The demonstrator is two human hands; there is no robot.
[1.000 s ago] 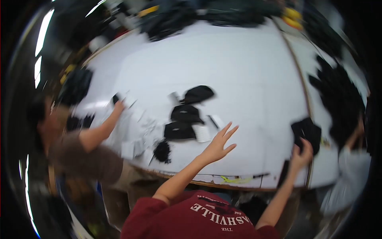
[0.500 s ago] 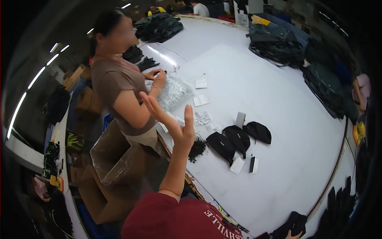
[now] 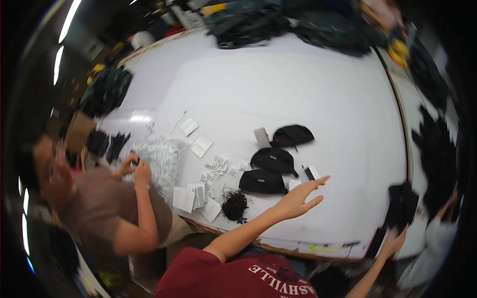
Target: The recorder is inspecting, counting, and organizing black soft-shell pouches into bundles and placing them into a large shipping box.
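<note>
My left hand [image 3: 302, 198] reaches out over the table with fingers stretched and nothing in it. It is nearest to three black zip pouches, a near one [image 3: 262, 182], a middle one [image 3: 273, 161] and a far one [image 3: 293, 135]. A black-and-white card [image 3: 312, 172] lies just beyond its fingertips; a white card beside the near pouch is partly covered by the hand. At the table's right side, my right hand [image 3: 393, 242] is closed on the lower end of a black fabric piece [image 3: 402, 203], whose exact kind I cannot make out.
A bundle of black strings [image 3: 234, 205], white booklets [image 3: 185, 199] and small white packets [image 3: 214, 168] lie left of the pouches. A co-worker [image 3: 114, 213] handles something small by a clear plastic bag [image 3: 161, 159]. Dark bags [image 3: 248, 25] are heaped along the far edge.
The view has swung to the right. My left hand has come down from being raised and now stretches rightward over the table. More of my right hand and the black fabric piece shows.
</note>
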